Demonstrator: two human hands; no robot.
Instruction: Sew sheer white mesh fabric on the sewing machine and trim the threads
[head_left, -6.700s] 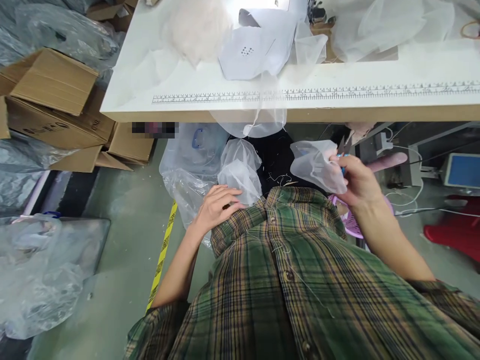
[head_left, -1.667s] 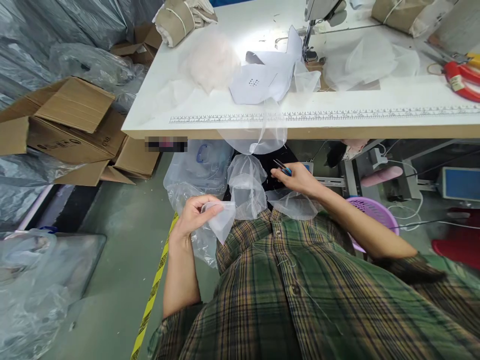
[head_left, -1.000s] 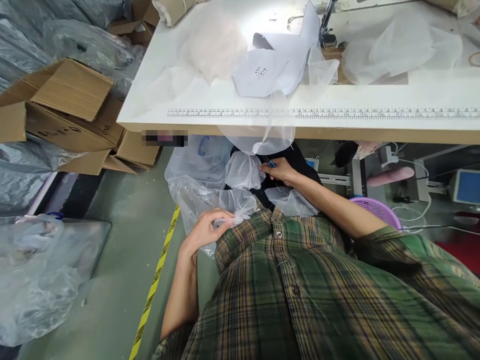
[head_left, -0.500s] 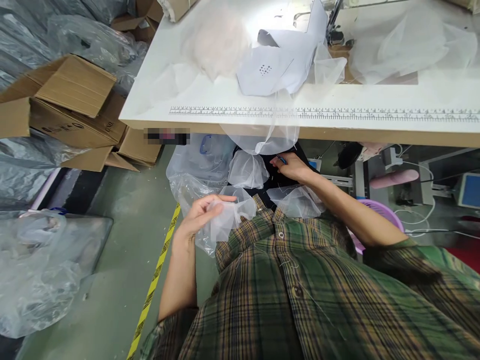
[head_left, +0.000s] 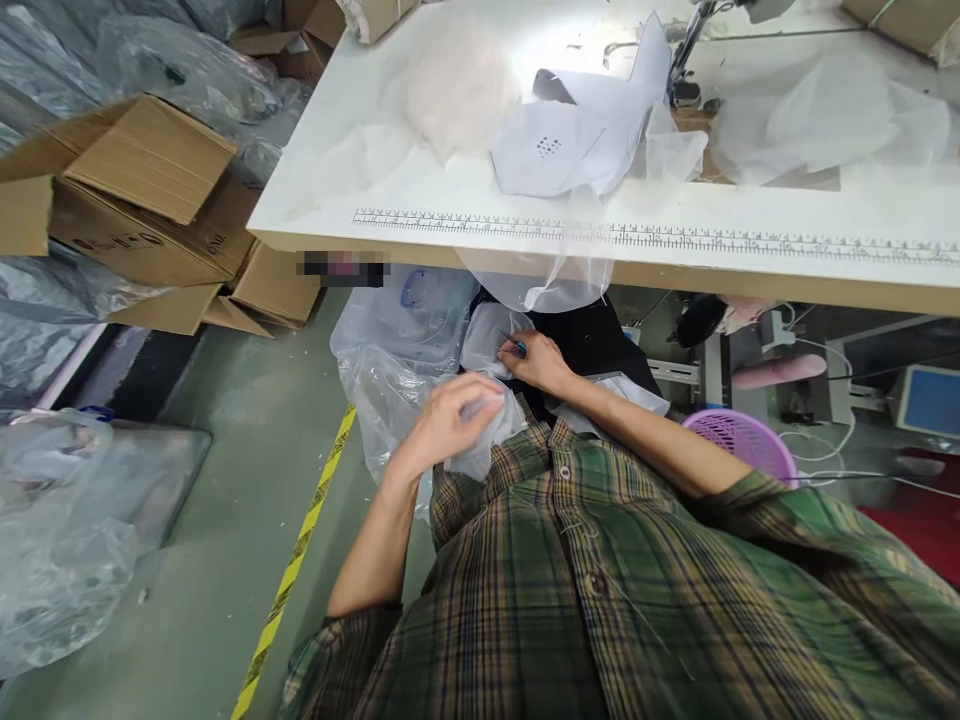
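In the head view, your right hand [head_left: 538,364] has its fingers closed around snips [head_left: 520,348] at the sheer cloth [head_left: 480,338] over your lap [head_left: 592,342]. Your left hand [head_left: 454,418] curls, blurred, at another piece [head_left: 474,460]; you can't tell its grip. You seem between pieces; next calls for a light pinch.

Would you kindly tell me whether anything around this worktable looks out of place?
Loose threads cling to the plaid shirt, and sheer material droops over the front of the table; both look rather untidy.

Green-and-tan plaid shirt [head_left: 495,610], button-fronted, with pale stray threads [head_left: 581,530].
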